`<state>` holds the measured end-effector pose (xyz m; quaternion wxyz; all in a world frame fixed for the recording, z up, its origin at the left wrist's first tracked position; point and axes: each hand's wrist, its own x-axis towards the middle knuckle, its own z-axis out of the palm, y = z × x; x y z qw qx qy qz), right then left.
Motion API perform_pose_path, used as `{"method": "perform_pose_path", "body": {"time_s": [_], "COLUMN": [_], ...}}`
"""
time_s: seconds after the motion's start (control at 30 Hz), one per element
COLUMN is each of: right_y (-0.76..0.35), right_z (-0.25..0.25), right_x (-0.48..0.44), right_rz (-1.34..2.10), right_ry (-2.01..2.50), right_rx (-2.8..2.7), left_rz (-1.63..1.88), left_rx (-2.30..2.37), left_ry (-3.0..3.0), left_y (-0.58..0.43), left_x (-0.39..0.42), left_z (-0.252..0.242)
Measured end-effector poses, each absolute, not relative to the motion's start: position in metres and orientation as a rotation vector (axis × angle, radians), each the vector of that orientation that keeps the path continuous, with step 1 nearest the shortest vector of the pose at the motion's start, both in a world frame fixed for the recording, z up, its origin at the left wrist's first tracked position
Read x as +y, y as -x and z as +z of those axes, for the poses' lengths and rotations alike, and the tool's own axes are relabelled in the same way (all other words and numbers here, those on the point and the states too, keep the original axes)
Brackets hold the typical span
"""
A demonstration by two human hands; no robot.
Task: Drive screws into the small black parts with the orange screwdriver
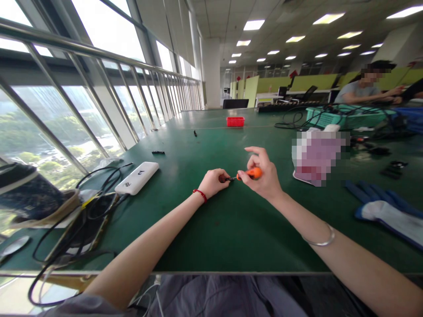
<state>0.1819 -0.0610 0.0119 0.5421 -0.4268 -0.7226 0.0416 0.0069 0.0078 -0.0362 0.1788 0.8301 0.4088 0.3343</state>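
My right hand (264,176) grips a small screwdriver with an orange handle (254,173), its tip pointing left. My left hand (214,181) is closed around a small dark part (227,179) that the screwdriver tip meets. Both hands hover just over the green table (231,220), near its middle. A red string band circles my left wrist and a silver bangle my right forearm.
A white power bank (137,178) with black cables (86,207) lies to the left beside a dark bag. Blue-and-white gloves (383,209) lie at the right. A red bin (235,121) and small black parts sit farther back. Another person sits at the far right behind a green basket (343,116).
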Motion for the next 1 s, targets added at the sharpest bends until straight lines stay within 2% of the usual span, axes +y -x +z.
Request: {"method": "perform_pose_path", "body": {"time_s": [0.3,0.5,0.67,0.87,1.0], "right_y": [-0.1818,-0.1825,-0.1818,-0.1805,-0.1803], "right_z": [0.0115,0.0131,0.0137,0.0158,0.0170], "right_x": [-0.0601,-0.0626,-0.0611,-0.0635,-0.0646], "right_rz": [0.080,0.095,0.073,0.151,0.131], "right_ry": [0.909,1.047,0.953,1.112,1.039], "right_rx": [-1.698,-1.770,-1.737,-1.751,-1.781], "left_rz": [0.935,0.941,0.944,0.940,0.923], "left_rx": [1.157,1.158,1.141,1.161,1.165], "left_ry": [-2.350,-2.356,-2.360,-2.348,-2.325], "left_y": [-0.0067,-0.0070,-0.0066,-0.0062,-0.0058], "left_x": [0.0077,0.0077,0.0086,0.0078,0.0070], "left_z": [-0.0358,-0.0359,-0.0368,-0.0357,-0.0345]}}
